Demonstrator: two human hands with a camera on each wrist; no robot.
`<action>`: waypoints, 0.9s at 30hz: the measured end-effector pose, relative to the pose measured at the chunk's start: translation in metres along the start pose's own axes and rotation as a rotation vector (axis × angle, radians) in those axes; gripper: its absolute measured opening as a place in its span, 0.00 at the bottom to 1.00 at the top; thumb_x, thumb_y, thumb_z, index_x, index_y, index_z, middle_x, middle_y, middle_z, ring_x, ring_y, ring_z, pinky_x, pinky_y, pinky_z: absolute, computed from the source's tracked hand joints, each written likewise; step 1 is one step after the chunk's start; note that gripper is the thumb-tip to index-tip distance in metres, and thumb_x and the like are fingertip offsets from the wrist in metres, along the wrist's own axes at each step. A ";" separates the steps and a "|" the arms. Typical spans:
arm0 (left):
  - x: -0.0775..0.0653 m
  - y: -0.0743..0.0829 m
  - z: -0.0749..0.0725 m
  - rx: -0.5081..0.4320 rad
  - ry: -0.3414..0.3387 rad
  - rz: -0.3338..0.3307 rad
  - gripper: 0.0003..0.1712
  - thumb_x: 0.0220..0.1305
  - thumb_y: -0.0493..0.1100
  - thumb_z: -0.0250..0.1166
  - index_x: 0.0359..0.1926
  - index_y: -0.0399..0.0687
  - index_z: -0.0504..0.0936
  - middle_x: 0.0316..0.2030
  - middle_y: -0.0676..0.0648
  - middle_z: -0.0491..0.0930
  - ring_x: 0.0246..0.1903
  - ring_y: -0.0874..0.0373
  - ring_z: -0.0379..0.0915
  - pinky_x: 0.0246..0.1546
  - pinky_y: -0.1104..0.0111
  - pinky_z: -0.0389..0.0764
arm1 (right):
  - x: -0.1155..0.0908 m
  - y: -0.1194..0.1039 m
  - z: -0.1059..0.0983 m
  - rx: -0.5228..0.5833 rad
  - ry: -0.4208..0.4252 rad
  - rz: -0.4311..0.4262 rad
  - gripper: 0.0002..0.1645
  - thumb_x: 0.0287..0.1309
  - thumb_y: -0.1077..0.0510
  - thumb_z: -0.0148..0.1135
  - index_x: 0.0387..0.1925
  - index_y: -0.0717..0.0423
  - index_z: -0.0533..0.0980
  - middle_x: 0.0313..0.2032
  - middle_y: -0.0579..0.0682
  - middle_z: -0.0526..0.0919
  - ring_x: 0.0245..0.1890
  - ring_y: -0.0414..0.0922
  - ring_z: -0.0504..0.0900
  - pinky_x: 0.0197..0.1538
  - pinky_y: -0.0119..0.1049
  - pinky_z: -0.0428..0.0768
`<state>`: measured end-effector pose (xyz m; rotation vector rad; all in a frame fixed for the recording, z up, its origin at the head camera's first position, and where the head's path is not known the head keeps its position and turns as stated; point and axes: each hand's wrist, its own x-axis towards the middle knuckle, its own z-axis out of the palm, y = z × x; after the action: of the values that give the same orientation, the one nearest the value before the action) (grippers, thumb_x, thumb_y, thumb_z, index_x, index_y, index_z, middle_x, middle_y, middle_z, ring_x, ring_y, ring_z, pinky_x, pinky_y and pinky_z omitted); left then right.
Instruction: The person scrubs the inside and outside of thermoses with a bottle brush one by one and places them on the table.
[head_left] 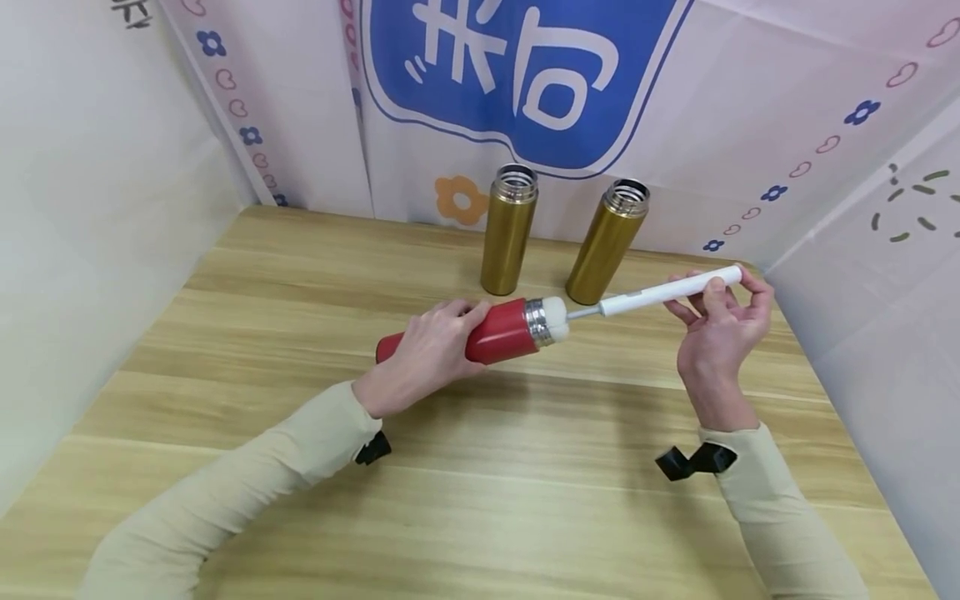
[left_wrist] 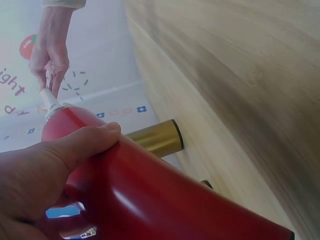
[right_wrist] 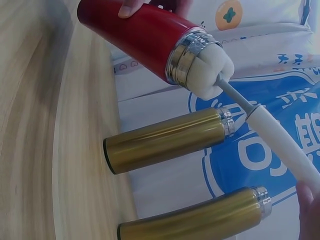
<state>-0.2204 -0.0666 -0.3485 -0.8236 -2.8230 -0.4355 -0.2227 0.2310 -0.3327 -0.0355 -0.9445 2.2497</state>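
My left hand grips a red thermos flask round its body, holding it tilted on its side above the table with the steel mouth to the right. In my right hand, the fingers and thumb pinch the far end of a white handle. A thin grey rod joins this handle to a white sponge head, which makes it a bottle brush. The sponge sits at the flask's mouth, bulging out over the threaded steel neck. In the left wrist view, the red body hides most of the brush.
Two gold flasks without lids, one on the left and one on the right, stand upright at the back of the wooden table. White printed cloth hangs behind and at both sides.
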 end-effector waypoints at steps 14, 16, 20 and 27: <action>0.004 0.005 -0.001 -0.003 0.012 -0.001 0.44 0.40 0.52 0.78 0.60 0.48 0.71 0.50 0.41 0.79 0.46 0.46 0.77 0.44 0.52 0.82 | -0.013 0.004 0.007 -0.029 0.002 -0.024 0.16 0.56 0.67 0.60 0.44 0.60 0.66 0.27 0.62 0.80 0.24 0.55 0.85 0.22 0.41 0.83; 0.004 0.006 -0.001 -0.002 0.012 0.002 0.44 0.40 0.52 0.78 0.60 0.47 0.71 0.50 0.41 0.79 0.46 0.46 0.77 0.44 0.52 0.82 | -0.015 0.006 0.008 -0.030 -0.003 -0.027 0.16 0.55 0.66 0.61 0.44 0.60 0.66 0.27 0.62 0.80 0.24 0.55 0.85 0.22 0.41 0.83; 0.005 0.007 -0.001 0.002 0.015 0.001 0.44 0.40 0.52 0.77 0.60 0.47 0.71 0.50 0.41 0.79 0.46 0.46 0.77 0.44 0.52 0.82 | -0.017 0.010 0.009 -0.030 -0.015 -0.032 0.17 0.54 0.66 0.62 0.44 0.60 0.66 0.28 0.62 0.80 0.24 0.54 0.85 0.23 0.40 0.83; 0.005 0.010 0.001 0.008 0.014 -0.003 0.44 0.41 0.52 0.77 0.61 0.48 0.71 0.50 0.42 0.79 0.46 0.46 0.77 0.43 0.52 0.82 | -0.023 0.016 0.010 -0.020 -0.029 -0.023 0.15 0.55 0.66 0.60 0.43 0.61 0.66 0.27 0.62 0.80 0.24 0.55 0.85 0.22 0.41 0.82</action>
<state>-0.2189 -0.0561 -0.3462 -0.8117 -2.8121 -0.4282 -0.2171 0.2026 -0.3412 -0.0009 -0.9783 2.2255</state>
